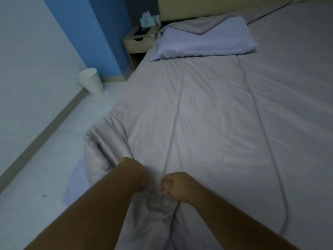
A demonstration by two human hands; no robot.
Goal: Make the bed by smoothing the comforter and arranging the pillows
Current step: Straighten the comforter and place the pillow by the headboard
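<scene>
Nearest, two bare forearms reaching in from the bottom edge, close together over the near end of the bed. Left hand [134, 175] with fingers curled under, gripping a gathered ridge of the grey comforter [207, 114]; somewhat blurred, finger detail unclear. Right hand [177, 186] just beside it, balled like a fist and pinching the same bunch of fabric between thumb and curled fingers. Between and below the two hands, a crumpled hump of comforter, pulled up off the bed. To the left of the hands, the comforter's near corner rumpled and spilling over the bed's side toward the pale floor [36, 177], with a lilac sheet edge showing beneath.

Farther out, comforter spread flat across the bed, lightly creased, with two long stitched seams running toward the head end. At that end, on the left side, one lilac pillow [203, 42] lying at the comforter's far edge, a grey fold of bedding draped over its back. Behind that, a beige headboard [207, 6].

Left of the pillow, just beside the bed, a small wooden table [139, 42] carrying a teal tissue box [147, 21] and a dark flat object, too small to identify. On the floor by the white wall, a white waste bin [90, 80], well apart from the bed.
</scene>
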